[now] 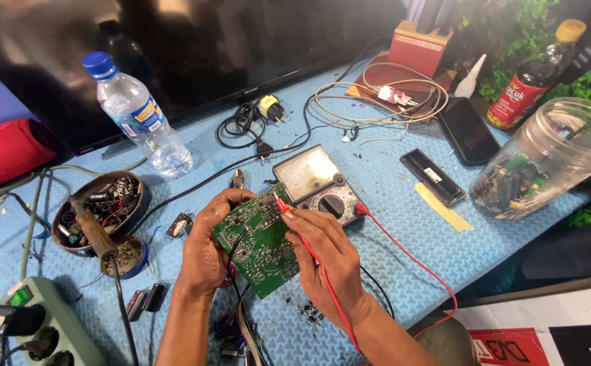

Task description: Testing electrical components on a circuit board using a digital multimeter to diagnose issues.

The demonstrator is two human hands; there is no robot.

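Observation:
My left hand [207, 247] grips a green circuit board [258, 244] by its left edge and holds it tilted above the blue mat. My right hand [326, 254] pinches a red probe [283, 205] whose tip touches the board's upper right corner. A black lead [236, 252] also runs across the board from below. Just behind the board lies an analogue multimeter [319, 184] with a round dial; the red lead [410, 261] loops from it down to my right wrist.
A water bottle [139, 115], a bowl of parts [99, 210] with a soldering iron [95, 234], a green power strip [45, 325], a clear jar of components [546, 159], a phone [470, 131], a dark sauce bottle [536, 74], coiled cables [376, 95], a television [194, 47] behind.

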